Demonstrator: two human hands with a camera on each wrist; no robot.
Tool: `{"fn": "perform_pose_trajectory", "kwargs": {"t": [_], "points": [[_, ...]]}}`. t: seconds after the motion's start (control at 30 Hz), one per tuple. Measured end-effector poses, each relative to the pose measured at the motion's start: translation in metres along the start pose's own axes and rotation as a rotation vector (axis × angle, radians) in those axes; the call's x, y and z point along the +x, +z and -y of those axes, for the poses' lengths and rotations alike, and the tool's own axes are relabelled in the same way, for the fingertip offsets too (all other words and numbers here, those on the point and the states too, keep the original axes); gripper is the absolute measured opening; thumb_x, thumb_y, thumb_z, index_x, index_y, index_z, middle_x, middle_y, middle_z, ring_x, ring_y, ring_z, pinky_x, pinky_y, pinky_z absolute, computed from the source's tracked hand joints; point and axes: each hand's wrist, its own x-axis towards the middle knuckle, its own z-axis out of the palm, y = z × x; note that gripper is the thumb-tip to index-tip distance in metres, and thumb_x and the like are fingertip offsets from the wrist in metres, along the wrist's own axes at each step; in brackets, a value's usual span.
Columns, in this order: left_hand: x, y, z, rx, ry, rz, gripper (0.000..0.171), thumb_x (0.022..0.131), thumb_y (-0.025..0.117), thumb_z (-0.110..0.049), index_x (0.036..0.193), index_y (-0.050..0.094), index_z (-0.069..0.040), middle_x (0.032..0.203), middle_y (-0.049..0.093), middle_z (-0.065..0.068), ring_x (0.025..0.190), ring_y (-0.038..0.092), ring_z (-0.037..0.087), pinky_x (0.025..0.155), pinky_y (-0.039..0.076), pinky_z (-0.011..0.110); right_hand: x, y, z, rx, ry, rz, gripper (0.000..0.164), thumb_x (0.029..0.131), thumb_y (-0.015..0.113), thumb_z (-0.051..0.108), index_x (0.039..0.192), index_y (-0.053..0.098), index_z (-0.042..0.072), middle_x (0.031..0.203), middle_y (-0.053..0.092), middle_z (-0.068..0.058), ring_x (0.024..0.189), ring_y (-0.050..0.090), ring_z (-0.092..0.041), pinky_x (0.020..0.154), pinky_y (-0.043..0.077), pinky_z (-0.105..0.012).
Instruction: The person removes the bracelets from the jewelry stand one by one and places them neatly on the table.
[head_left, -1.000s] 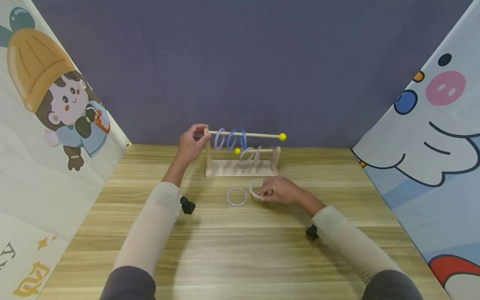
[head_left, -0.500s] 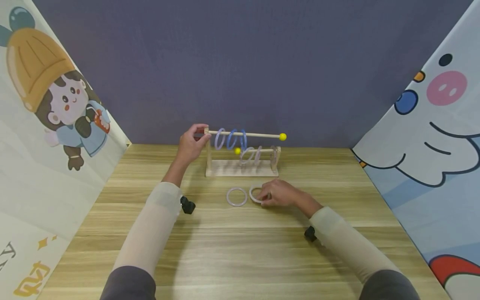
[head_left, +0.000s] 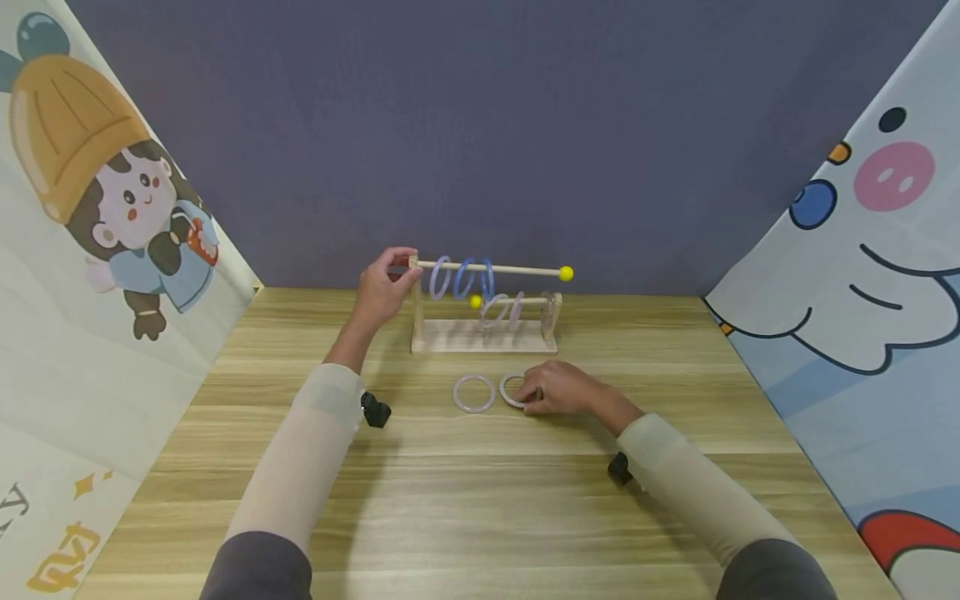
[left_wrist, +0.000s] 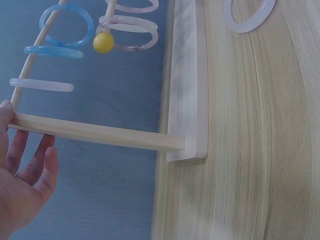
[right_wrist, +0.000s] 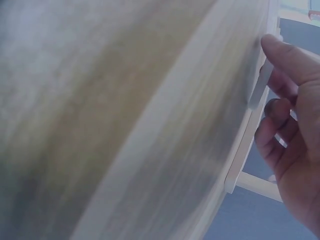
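A wooden bangle rack point(head_left: 483, 337) stands at the back of the table, its two rods tipped with yellow balls. My left hand point(head_left: 384, 287) grips the top of its left post point(left_wrist: 100, 132), thumb on one side and fingers on the other. On the upper rod hang a lilac bangle point(head_left: 440, 278) and two blue bangles point(head_left: 463, 280); paler bangles point(head_left: 516, 310) hang on the lower one. In front of the rack, my right hand point(head_left: 561, 387) pinches the edge of a whitish bangle point(head_left: 506, 393), which looks nearly flat at the tabletop. Its pinched edge is hidden in the head view.
Left of the held bangle, a pale lilac bangle point(head_left: 456, 404) lies on the wood-grain table point(head_left: 480, 508). A dark wall point(head_left: 480, 150) rises right behind the rack. Printed panels flank the table, and a small black device point(head_left: 375, 410) shows beside the left sleeve.
The right hand has come slightly down and toward me, and the whitish bangle in it has gone from tilted to nearly flat. The left hand stays on the post.
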Motion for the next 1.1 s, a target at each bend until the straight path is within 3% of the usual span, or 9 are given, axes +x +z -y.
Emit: {"fn": "perform_pose_trajectory", "kwargs": {"t": [0.23, 0.47, 0.8, 1.1], "points": [[0.000, 0.000, 0.001, 0.014, -0.001, 0.002, 0.042, 0.099, 0.069, -0.030, 0.135, 0.061, -0.011, 0.126, 0.067, 0.016, 0.109, 0.071, 0.035, 0.087, 0.060, 0.044, 0.000, 0.002, -0.003, 0.032, -0.010, 0.019, 0.021, 0.087, 0.082, 0.027, 0.108, 0.080, 0.026, 0.094, 0.075, 0.012, 0.079, 0.062, 0.004, 0.072, 0.052, -0.018], [0.000, 0.000, 0.000, 0.013, 0.003, -0.007, 0.040, 0.098, 0.070, -0.029, 0.134, 0.063, -0.012, 0.125, 0.068, 0.016, 0.109, 0.071, 0.035, 0.087, 0.060, 0.046, 0.001, 0.003, -0.003, 0.105, 0.012, 0.035, 0.021, 0.087, 0.082, 0.025, 0.108, 0.080, 0.026, 0.090, 0.073, 0.012, 0.079, 0.063, 0.003, 0.072, 0.054, -0.018], [0.000, 0.000, -0.001, 0.009, 0.008, -0.010, 0.039, 0.098, 0.070, -0.026, 0.133, 0.063, -0.011, 0.123, 0.069, 0.016, 0.106, 0.072, 0.034, 0.079, 0.060, 0.033, 0.001, 0.001, -0.001, 0.135, 0.030, 0.042, 0.020, 0.087, 0.082, 0.025, 0.106, 0.080, 0.027, 0.089, 0.072, 0.013, 0.079, 0.062, 0.004, 0.072, 0.053, -0.017], [0.000, 0.000, 0.000, 0.016, 0.012, -0.009, 0.040, 0.099, 0.069, -0.026, 0.134, 0.062, -0.009, 0.123, 0.068, 0.017, 0.107, 0.072, 0.034, 0.083, 0.061, 0.038, 0.000, -0.011, 0.000, 0.098, 0.067, -0.020, 0.015, 0.088, 0.080, 0.023, 0.102, 0.080, 0.024, 0.087, 0.071, 0.011, 0.075, 0.060, 0.001, 0.068, 0.052, -0.018]]}}
